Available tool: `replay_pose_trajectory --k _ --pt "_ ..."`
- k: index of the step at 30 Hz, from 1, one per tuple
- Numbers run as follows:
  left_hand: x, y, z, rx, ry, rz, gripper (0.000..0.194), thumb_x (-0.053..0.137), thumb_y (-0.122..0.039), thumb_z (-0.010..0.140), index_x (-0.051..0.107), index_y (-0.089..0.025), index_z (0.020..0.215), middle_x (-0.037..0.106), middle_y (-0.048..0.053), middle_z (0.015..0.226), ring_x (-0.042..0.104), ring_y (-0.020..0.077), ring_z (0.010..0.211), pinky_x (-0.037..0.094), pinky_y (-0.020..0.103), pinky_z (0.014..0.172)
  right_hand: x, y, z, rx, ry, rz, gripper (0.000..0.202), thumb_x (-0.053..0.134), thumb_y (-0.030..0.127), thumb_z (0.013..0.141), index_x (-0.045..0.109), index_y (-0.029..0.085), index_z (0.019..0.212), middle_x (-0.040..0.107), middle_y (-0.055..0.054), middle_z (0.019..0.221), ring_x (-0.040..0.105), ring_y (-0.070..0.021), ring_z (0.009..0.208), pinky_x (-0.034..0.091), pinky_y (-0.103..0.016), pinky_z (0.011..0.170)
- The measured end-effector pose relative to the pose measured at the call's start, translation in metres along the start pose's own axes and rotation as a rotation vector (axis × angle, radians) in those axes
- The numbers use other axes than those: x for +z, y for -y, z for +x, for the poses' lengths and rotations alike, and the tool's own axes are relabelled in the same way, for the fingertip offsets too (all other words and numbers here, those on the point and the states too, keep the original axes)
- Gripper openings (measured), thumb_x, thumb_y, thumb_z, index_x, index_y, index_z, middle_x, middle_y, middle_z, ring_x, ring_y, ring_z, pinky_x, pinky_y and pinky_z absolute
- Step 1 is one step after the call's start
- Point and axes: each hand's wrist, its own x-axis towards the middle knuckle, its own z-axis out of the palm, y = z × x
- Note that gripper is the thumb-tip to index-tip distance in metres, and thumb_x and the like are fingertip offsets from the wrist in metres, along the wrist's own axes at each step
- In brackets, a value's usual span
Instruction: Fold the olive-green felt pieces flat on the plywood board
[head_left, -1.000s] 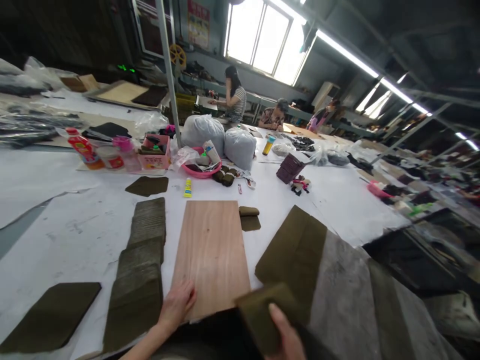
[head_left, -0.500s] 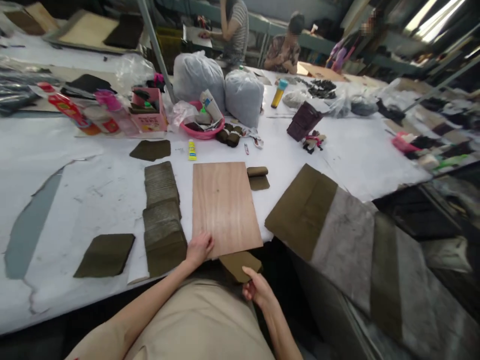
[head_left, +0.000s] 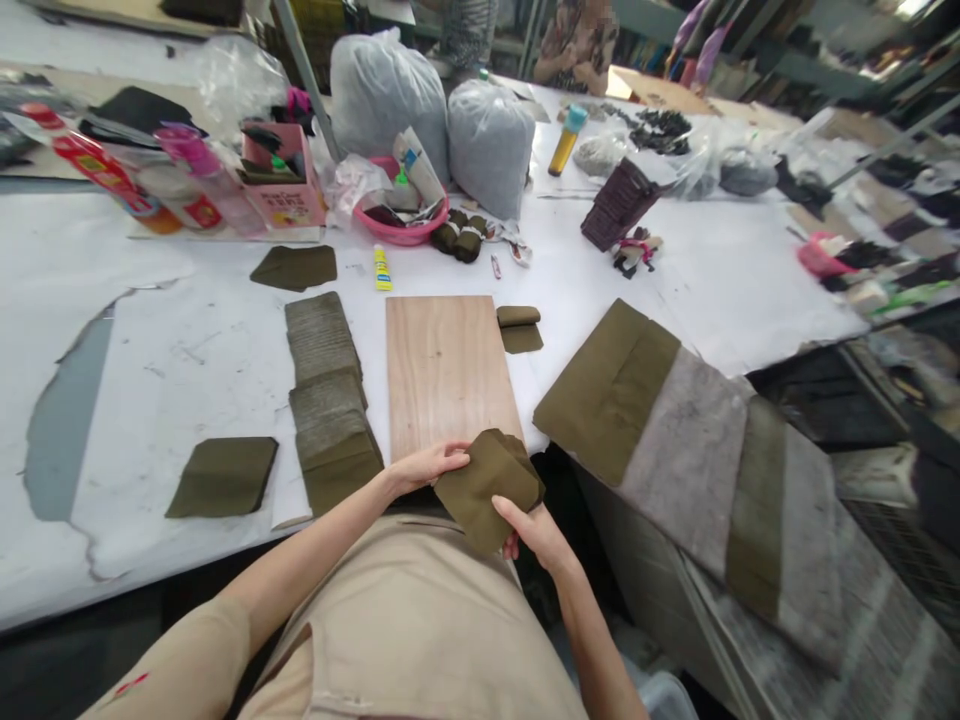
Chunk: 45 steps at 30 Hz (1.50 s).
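Both hands hold olive-brown fabric pieces in front of my waist, over the near edge of a wooden board. My left hand pinches their upper left edge. With the thumb on top and the fingers mostly hidden beneath, my right hand grips the lower right side. The pieces look stacked, with several edges showing at the right. Left of the board lie overlapping rows of olive fabric pieces. A separate olive stack rests further left, and a folded olive piece touches the board's right side.
Large olive and grey sheets hang over the table edge at right. Behind the board are a yellow tube, a pink basket, stuffed plastic bags and bottles. The table's white covering is torn at left. A person sits across.
My right hand has raised the fabric from below the board's edge to above it. My left hand has left the board and now grips the fabric too. The view has tilted down.
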Motion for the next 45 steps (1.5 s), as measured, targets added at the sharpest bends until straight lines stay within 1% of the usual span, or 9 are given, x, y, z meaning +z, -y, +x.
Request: replay_pose_trajectory --k 2,5,8,11,19,24,27,35,45 --pt "0.005 -0.003 -0.001 -0.039 0.112 -0.108 0.061 0.074 -0.046 0.07 0.058 -0.011 0.117 0.068 0.015 0.108 0.067 0.0225 0.092 0.051 0.033 0.085 0.001 0.003 -0.001 -0.016 -0.001 -0.021 0.038 0.067 0.055 0.073 0.061 0.018 0.064 0.056 0.0 0.04 0.051 -0.0139 0.032 0.037 -0.023 0.03" --pt "0.01 -0.006 -0.003 -0.055 0.103 -0.151 0.057 0.079 -0.034 0.066 0.06 -0.012 0.115 0.07 0.014 0.103 0.068 0.0222 0.088 0.053 0.031 0.081 0.002 0.004 0.0 -0.037 -0.018 -0.069 0.038 0.065 0.054 0.075 0.066 0.017 0.067 0.062 -0.003 0.047 0.057 -0.0166 0.039 0.046 -0.027 0.037" --pt "0.016 -0.009 -0.003 -0.008 0.028 -0.101 0.056 0.078 -0.027 0.068 0.057 -0.016 0.118 0.069 0.011 0.106 0.067 0.0212 0.09 0.053 0.031 0.08 0.0 0.001 0.003 -0.196 -0.096 -0.067 0.035 0.066 0.048 0.075 0.07 0.017 0.09 0.073 -0.007 0.084 0.069 -0.023 0.074 0.057 -0.034 0.065" --pt "0.023 -0.017 -0.001 0.106 0.01 0.029 0.051 0.076 -0.028 0.07 0.056 -0.017 0.117 0.067 0.008 0.108 0.065 0.0198 0.093 0.051 0.03 0.082 -0.002 0.0 0.011 -0.329 -0.182 -0.041 0.04 0.067 0.043 0.075 0.067 0.018 0.106 0.07 -0.009 0.107 0.066 -0.0253 0.098 0.054 -0.038 0.087" --pt "0.0 -0.034 0.013 0.422 -0.083 0.573 0.035 0.071 -0.032 0.073 0.063 -0.015 0.102 0.067 0.005 0.098 0.06 0.0198 0.093 0.047 0.03 0.085 -0.005 0.009 0.055 -0.566 -0.235 -0.154 0.033 0.065 0.037 0.078 0.066 0.022 0.107 0.068 -0.005 0.107 0.061 -0.023 0.103 0.045 -0.039 0.097" --pt "-0.02 -0.001 0.034 0.371 -0.194 0.489 0.059 0.078 -0.034 0.064 0.056 -0.014 0.115 0.067 0.007 0.097 0.063 0.0194 0.087 0.049 0.032 0.081 -0.004 -0.008 0.088 -0.493 -0.293 -0.122 0.028 0.076 0.035 0.064 0.068 0.021 0.087 0.07 -0.002 0.089 0.063 -0.0207 0.087 0.048 -0.035 0.088" --pt "-0.019 0.01 0.042 0.373 -0.251 0.496 0.05 0.076 -0.037 0.065 0.06 -0.013 0.107 0.068 0.006 0.091 0.063 0.0181 0.081 0.05 0.03 0.076 -0.006 -0.012 0.095 -0.502 -0.298 -0.154 0.027 0.074 0.038 0.066 0.067 0.021 0.086 0.069 -0.002 0.086 0.062 -0.0193 0.082 0.048 -0.033 0.083" --pt "-0.014 0.008 0.053 0.385 -0.21 0.437 0.042 0.073 -0.039 0.07 0.066 -0.01 0.099 0.071 0.009 0.096 0.064 0.0213 0.087 0.05 0.034 0.081 -0.011 0.0 0.107 -0.483 -0.311 -0.136 0.025 0.074 0.038 0.065 0.061 0.021 0.08 0.062 0.003 0.073 0.057 -0.0151 0.072 0.046 -0.027 0.073" --pt "-0.005 0.001 0.036 0.151 -0.117 0.23 0.055 0.075 -0.039 0.068 0.062 -0.012 0.114 0.07 0.011 0.104 0.065 0.0241 0.093 0.052 0.034 0.082 -0.013 -0.006 0.099 -0.219 -0.2 0.251 0.047 0.077 0.04 0.061 0.062 0.018 0.1 0.069 -0.004 0.095 0.063 -0.0191 0.087 0.051 -0.032 0.082"
